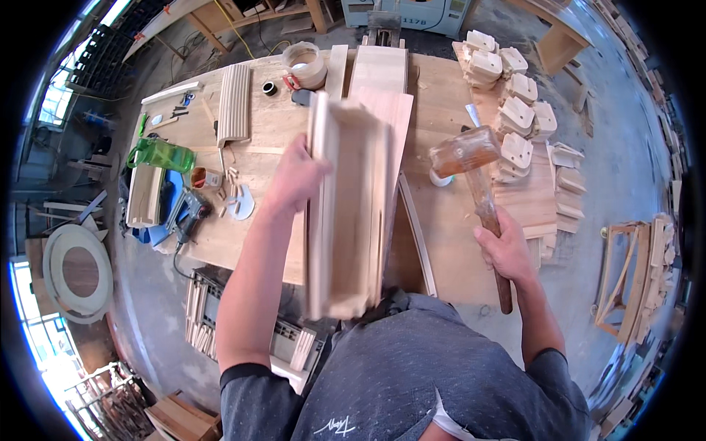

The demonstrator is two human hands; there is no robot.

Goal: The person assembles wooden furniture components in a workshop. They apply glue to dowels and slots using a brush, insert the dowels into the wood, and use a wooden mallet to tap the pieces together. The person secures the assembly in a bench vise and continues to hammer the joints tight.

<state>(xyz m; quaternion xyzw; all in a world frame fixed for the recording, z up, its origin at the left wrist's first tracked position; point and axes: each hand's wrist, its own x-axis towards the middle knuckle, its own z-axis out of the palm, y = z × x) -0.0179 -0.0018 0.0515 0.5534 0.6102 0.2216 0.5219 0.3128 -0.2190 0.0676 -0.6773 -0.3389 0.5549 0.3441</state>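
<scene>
A long, hollow wooden trough-shaped piece (357, 213) stands tilted in front of my body, slightly smeared by motion. My left hand (300, 176) grips its left side wall, fingers curled over the edge. In my right hand (506, 245) is a wooden mallet (482, 187), held by its dark handle. The mallet's head is raised to the right of the wooden piece, apart from it. Beneath the piece, pale boards (382, 73) lie along the middle of the workbench (441, 242).
Stacks of carved wooden blocks (517, 117) stand at the bench's right. On the left lie a ribbed wooden panel (234, 103), a green bottle (163, 155), a power drill (194, 213) and several dowels (234, 176). A roll of tape (304, 65) sits at the back.
</scene>
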